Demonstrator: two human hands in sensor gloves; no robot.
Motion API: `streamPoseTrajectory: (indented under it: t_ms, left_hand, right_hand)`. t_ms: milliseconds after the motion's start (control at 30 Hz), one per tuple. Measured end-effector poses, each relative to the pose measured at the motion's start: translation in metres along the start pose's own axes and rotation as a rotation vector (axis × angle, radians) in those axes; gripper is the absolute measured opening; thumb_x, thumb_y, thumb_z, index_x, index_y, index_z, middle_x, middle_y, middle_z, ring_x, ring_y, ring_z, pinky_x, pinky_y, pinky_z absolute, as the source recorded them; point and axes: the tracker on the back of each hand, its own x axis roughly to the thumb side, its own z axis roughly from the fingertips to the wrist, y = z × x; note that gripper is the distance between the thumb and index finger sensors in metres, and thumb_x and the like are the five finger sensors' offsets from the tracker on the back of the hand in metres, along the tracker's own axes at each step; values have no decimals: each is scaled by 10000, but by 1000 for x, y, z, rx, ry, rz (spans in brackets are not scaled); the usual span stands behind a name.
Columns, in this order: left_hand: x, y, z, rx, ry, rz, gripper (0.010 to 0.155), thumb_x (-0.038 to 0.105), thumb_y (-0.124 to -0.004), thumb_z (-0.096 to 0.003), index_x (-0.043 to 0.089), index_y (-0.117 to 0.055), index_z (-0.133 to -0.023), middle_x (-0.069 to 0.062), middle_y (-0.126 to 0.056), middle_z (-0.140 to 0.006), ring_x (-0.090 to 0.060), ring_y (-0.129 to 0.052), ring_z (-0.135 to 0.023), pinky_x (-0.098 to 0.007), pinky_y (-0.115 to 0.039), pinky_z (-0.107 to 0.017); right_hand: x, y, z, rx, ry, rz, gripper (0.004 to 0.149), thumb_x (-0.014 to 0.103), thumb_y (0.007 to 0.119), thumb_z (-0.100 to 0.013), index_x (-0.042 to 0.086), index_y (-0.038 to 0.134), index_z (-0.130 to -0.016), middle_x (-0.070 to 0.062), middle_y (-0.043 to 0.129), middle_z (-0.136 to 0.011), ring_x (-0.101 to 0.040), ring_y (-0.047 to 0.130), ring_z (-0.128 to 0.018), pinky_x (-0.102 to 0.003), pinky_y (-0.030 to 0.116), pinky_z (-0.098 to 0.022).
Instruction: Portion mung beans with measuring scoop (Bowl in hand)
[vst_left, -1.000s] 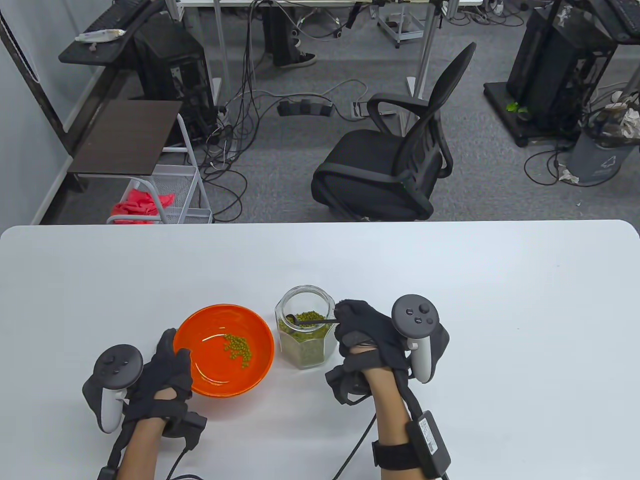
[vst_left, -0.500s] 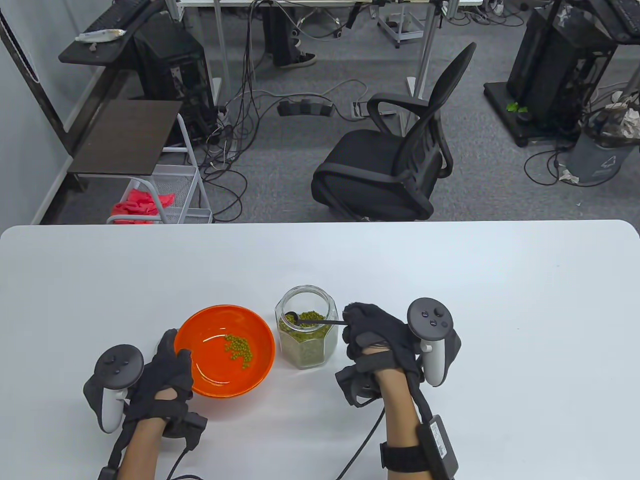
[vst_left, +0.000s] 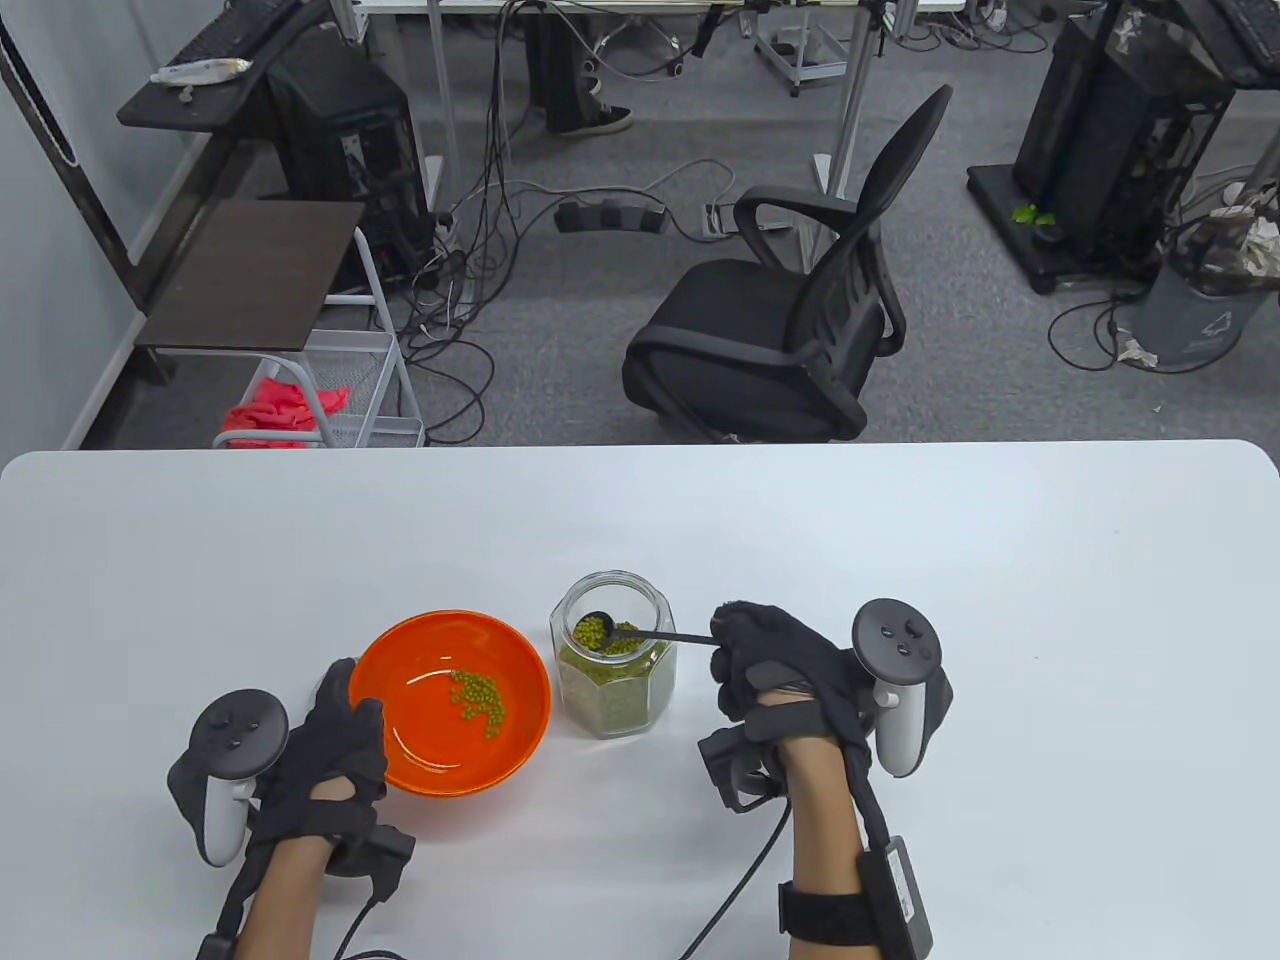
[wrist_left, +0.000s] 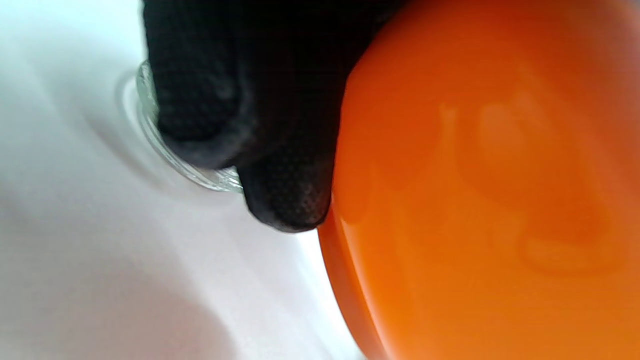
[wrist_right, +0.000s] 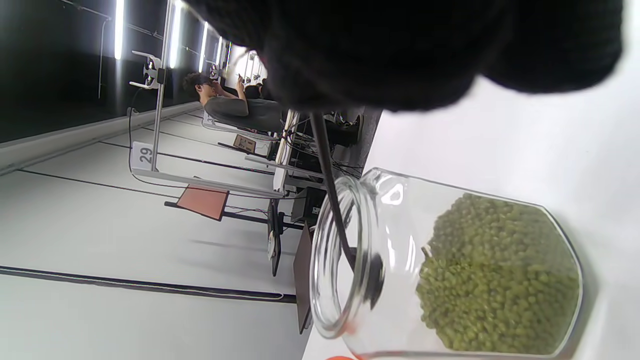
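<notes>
An orange bowl (vst_left: 420, 720) with a small heap of mung beans (vst_left: 478, 696) sits on the white table (vst_left: 900, 560). My left hand (vst_left: 335, 735) grips its left rim, thumb inside; the left wrist view shows the fingers (wrist_left: 285, 200) against the bowl's outer wall (wrist_left: 490, 190). A glass jar (vst_left: 612, 690), about half full of beans, stands just right of the bowl. My right hand (vst_left: 770, 660) pinches the handle of a black measuring scoop (vst_left: 640, 635). Its cup, full of beans, is inside the jar's mouth. The right wrist view shows the jar (wrist_right: 450, 280) and the handle (wrist_right: 330, 180).
A glass lid (wrist_left: 175, 155) lies on the table behind my left fingers. Beyond the far table edge stand a black office chair (vst_left: 790, 330), a small rack (vst_left: 300, 330) and cables on the floor.
My right hand has drawn to the right. The scoop, which lay low in the jar's beans, now holds a load of beans up at the jar's mouth. The left hand and bowl have stayed put.
</notes>
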Motion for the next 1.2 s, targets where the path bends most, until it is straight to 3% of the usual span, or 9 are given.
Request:
streamPoseTrajectory:
  t_ms: [300,633,900,1200]
  left_hand:
    - [0,-1,0,-1,2,-4,646,369,-625,-553,72,-419,-1088,-120,-719,-960,-221,-1138,-427,-231,-960,-231]
    - [0,-2,0,-4,2,-2,647,369,-628,-552,65,-423,-1086,-130,-728,-952,-223,-1141,-423,-230,-964,-224]
    - [0,-3,0,-11,4,1,647,368,-629,-551,61,-427,-1084,-133,-731,-949,-224,-1142,-419,-230,-965,-221]
    - [0,-3,0,-13,1,4,648,371,-628,-552,63,-425,-1085,-133,-733,-948,-221,-1143,-419,-228,-965,-221]
  right_hand:
    - [5,-16,6,-25,-27,-34,403,235,742,-477,16,816,-806,-197,932,-487,-165,958,-170,-515,833,-293]
    - [19,-8,15,-6,-93,-29,404,233,741,-477,14,815,-808,-198,934,-490,-165,962,-171,-516,835,-293]
    - [30,16,20,109,-152,-39,407,227,744,-477,10,811,-815,-208,932,-504,-180,965,-185,-527,829,-302]
    - [40,61,27,280,-201,64,419,204,746,-478,15,790,-849,-235,911,-567,-226,973,-256,-561,800,-357]
